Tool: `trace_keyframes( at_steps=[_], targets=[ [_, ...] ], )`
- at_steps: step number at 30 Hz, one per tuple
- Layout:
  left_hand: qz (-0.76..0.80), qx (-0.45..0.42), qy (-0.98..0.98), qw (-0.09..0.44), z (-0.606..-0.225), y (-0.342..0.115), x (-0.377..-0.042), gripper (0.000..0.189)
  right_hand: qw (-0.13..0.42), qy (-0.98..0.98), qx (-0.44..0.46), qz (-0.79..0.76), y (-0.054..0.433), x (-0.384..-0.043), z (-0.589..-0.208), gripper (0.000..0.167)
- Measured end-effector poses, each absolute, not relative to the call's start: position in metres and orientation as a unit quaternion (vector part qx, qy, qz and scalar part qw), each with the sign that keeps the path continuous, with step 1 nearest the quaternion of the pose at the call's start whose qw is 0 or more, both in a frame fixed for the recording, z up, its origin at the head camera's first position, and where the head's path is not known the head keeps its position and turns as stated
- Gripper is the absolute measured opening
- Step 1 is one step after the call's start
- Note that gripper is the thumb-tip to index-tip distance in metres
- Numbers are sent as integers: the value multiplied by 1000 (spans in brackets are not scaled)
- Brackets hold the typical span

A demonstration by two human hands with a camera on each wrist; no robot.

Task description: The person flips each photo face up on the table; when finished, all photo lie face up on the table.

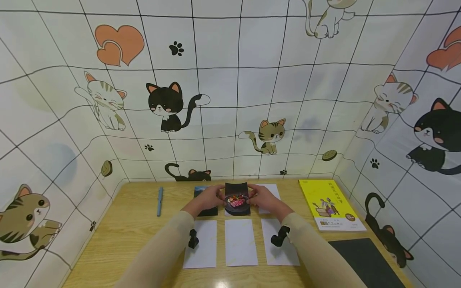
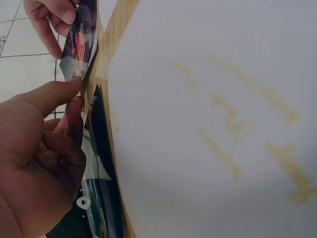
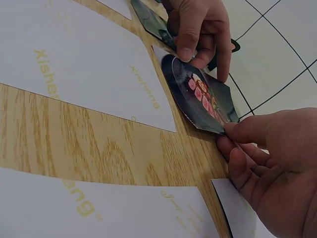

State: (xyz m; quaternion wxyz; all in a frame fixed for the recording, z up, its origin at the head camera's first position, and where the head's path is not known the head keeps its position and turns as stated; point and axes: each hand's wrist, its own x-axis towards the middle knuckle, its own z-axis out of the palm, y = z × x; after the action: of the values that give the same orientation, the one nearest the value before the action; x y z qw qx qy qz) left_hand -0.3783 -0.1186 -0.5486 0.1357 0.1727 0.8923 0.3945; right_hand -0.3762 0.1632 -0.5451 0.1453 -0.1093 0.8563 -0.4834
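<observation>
A dark photo print of a plate of food (image 1: 237, 200) is at the middle of the back row, partly raised from the table. The left hand (image 1: 210, 198) pinches its left edge between thumb and fingers; the right hand (image 1: 265, 199) pinches its right edge, seen closely in the right wrist view (image 3: 277, 166). A sliver of white paper shows beneath the print. Under the left forearm lies another dark print (image 1: 208, 212), partly covered. To the right, a white sheet (image 1: 271, 191) is partly hidden by the right hand.
Three white sheets lie in the front row: left (image 1: 201, 250), middle (image 1: 241, 244) and right (image 1: 282, 254), some with yellow lettering. A blue pen (image 1: 160, 202) is far left. At right are a yellow book (image 1: 329, 204) and a black flat panel (image 1: 363, 260). Cat-patterned fabric surrounds the table.
</observation>
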Motion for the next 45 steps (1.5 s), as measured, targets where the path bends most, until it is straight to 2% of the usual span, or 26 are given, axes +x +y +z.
trace_keyframes(
  at_steps=[12, 22, 45],
  targets=[
    [383, 176, 896, 141, -551, -120, -384, 83, 151, 878, -125, -437, 159, -379, -540, 78],
    [354, 184, 905, 145, -550, -118, -382, 71, 157, 881, -129, -428, 157, -380, -540, 78],
    [347, 192, 905, 154, -551, -117, -387, 68, 150, 914, -132, -352, 152, -377, -532, 77]
  ],
)
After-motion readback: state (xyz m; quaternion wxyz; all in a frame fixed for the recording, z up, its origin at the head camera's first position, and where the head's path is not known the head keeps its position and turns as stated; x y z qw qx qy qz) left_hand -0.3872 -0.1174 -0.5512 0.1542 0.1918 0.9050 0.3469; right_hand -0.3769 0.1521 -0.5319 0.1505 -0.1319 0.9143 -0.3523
